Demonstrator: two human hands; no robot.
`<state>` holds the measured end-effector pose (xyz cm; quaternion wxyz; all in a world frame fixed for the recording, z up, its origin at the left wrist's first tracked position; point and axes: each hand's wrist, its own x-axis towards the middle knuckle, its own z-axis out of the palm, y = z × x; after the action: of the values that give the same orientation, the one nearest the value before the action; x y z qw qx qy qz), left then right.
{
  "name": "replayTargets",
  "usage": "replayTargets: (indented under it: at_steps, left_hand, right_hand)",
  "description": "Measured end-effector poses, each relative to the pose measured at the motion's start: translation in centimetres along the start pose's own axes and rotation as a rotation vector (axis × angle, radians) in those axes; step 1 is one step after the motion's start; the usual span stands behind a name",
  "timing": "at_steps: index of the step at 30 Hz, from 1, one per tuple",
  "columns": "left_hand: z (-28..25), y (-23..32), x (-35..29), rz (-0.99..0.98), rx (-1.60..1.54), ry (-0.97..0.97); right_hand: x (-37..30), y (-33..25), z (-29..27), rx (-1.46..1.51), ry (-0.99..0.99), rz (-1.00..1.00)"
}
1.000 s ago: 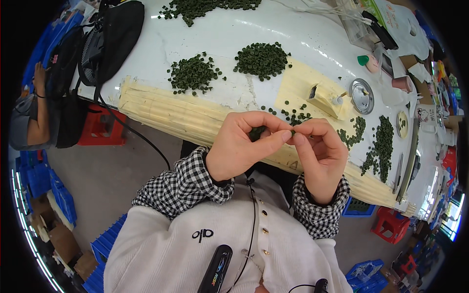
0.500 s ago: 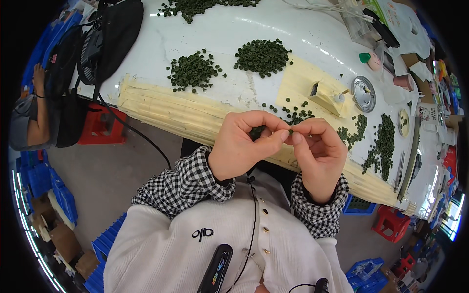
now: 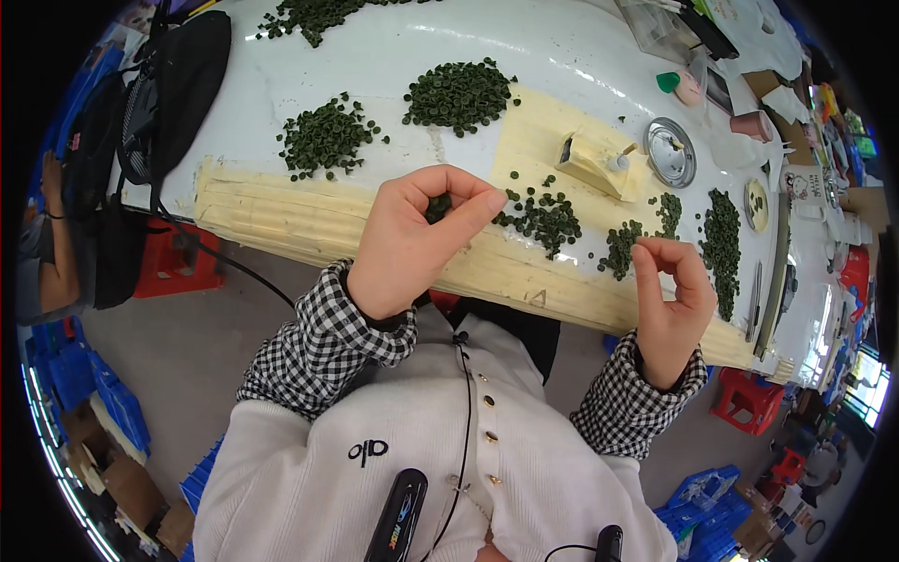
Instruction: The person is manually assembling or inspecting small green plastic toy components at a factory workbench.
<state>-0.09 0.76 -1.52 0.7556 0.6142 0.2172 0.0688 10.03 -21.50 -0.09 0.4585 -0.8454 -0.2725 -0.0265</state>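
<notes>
just left of the frame's centre, your left hand (image 3: 398, 245) is curling around some small dark green pieces (image 3: 437, 208), its thumb and forefinger meeting at the tips; i am not able to tell whether another piece is sitting in that pinch. right of centre, your right hand (image 3: 676, 295) is hovering well apart from the left, thumb and forefinger standing tip near tip, and i am not able to tell whether they are gripping anything. between your hands, a loose scatter (image 3: 551, 225) is lying towards the middle of the frame, while a heap (image 3: 459, 96) is resting on the white surface (image 3: 562, 66) at upper centre.

each piece is probably weighing almost nothing and looking firm but slightly giving, like rubber or soft plastic. being round, they are likely rolling easily, so you are best pinching one lightly across opposite sides of its rim and keeping your palm cupped.
</notes>
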Motion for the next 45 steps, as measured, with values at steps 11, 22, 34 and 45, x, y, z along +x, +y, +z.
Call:
replayTargets:
  at_steps: [11, 22, 34, 45]
  left_hand:
    - [-0.6, 0.6, 0.1, -0.117, -0.151, -0.096]
    - [-0.7, 0.7, -0.6, -0.261, -0.663, -0.175]
    - [-0.8, 1.1, -1.0, -0.313, -0.743, -0.164]
    - [-1.5, 0.5, -1.3, -0.280, -0.786, -0.327]
  right_hand:
    - [0.6, -1.6, 0.7, -0.670, -0.301, -0.570]
    - [1.0, -1.2, 1.1, -0.883, -0.381, -0.728]
    - [2.4, -0.5, -0.3, -0.616, -0.448, -0.664]
    - [1.9, -0.3, 0.5, -0.737, -0.416, -0.722]
